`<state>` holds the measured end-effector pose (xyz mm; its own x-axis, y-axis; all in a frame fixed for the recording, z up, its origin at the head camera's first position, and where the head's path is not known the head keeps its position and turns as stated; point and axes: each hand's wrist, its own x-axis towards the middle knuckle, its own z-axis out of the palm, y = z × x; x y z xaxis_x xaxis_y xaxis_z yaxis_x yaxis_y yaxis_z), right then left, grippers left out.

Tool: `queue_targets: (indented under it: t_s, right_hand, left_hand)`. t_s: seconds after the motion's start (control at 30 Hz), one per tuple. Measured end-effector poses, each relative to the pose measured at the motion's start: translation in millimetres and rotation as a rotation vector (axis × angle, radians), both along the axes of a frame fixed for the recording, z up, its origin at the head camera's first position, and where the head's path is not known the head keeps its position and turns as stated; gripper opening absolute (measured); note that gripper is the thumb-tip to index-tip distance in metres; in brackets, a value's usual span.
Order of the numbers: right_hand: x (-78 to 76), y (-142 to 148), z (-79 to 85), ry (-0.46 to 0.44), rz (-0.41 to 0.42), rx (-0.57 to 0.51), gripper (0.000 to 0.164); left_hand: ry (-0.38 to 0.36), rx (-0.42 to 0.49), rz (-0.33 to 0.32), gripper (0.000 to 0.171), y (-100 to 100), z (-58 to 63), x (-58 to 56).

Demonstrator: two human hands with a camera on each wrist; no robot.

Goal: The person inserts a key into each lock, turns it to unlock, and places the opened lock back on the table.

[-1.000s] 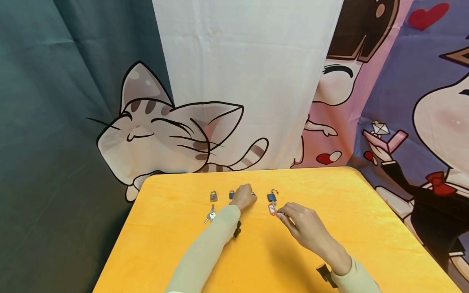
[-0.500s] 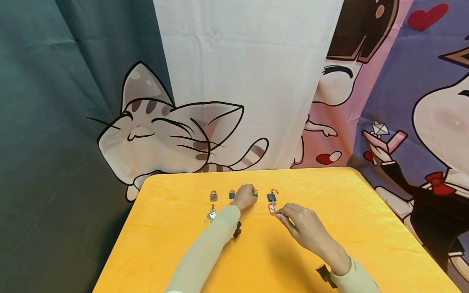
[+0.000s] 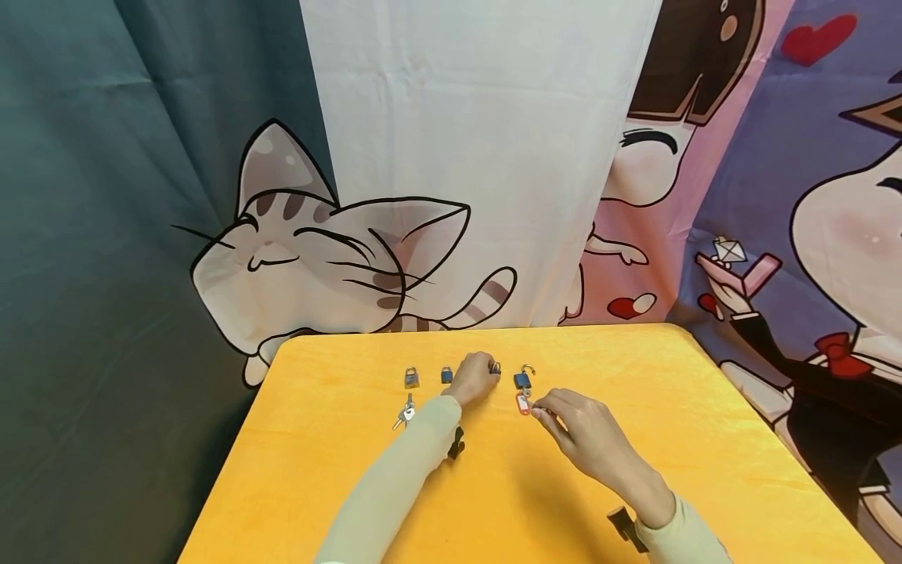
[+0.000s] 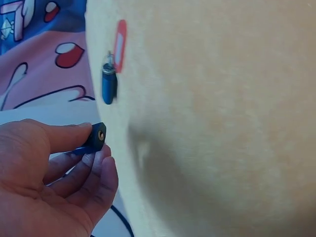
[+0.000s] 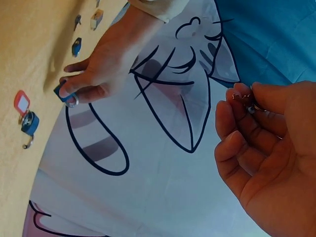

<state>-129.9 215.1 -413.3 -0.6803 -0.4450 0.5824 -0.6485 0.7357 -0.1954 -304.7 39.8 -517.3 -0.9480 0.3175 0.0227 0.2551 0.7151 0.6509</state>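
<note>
"Near the far edge of the yellow table (image 3: pixel 620 360), what does the left hand (image 3: pixel 474 376) have?"

"One blue padlock (image 4: pixel 97 137), pinched between thumb and fingertips. The left wrist view shows its brass keyhole. Whether the lock touches the table, I can't tell."

"And the right hand (image 3: pixel 581 431)?"

"Its grip is together too, thumb against curled fingers, on a small metal piece (image 5: pixel 243 98) with a toothed edge; it looks like a key. Most of it is hidden by the fingers."

"What lies between the two hands?"

"A tagged lock (image 3: pixel 521 381), also blue, its shackle swung out. A red tag (image 3: pixel 523 403) is joined to its near end by a bit of metal. In the head view the right fingertips seem beside the tag, but the right wrist view shows them well apart."

"Anything to the left?"

"Just left of the left hand sits a small blue lock (image 3: pixel 447 375), then a grey-and-brass lock (image 3: pixel 412 378), both with shackles down. Some silver keys (image 3: pixel 405 412) lie just in front of that last one, beside the left sleeve (image 3: pixel 402 462)."
</note>
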Motion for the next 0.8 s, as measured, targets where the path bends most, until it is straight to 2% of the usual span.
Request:
queue_targets:
  t_s: [0.17,0.43,0.67,0.8]
  right_hand:
    - [0.4,-0.3,4.6,0.027,0.002,0.004,0.005]
    - [0.6,-0.1,10.5,0.089,0.034,-0.024,0.007]
    - [1.9,-0.5,16.8,0.086,0.058,-0.064,0.006]
    - [3.1,-1.8,23.3,0.083,0.09,-0.092,0.006]
  left_hand:
    - [0.07,0.017,-0.019,0.017,1.5,14.4,5.7]
    - [0.137,0.038,-0.025,0.006,1.3,34.3,15.0]
    - [0.161,0.071,-0.042,0.016,-5.4,55.8,28.4]
    - [0.183,0.116,-0.053,0.017,-9.0,64.4,35.6]
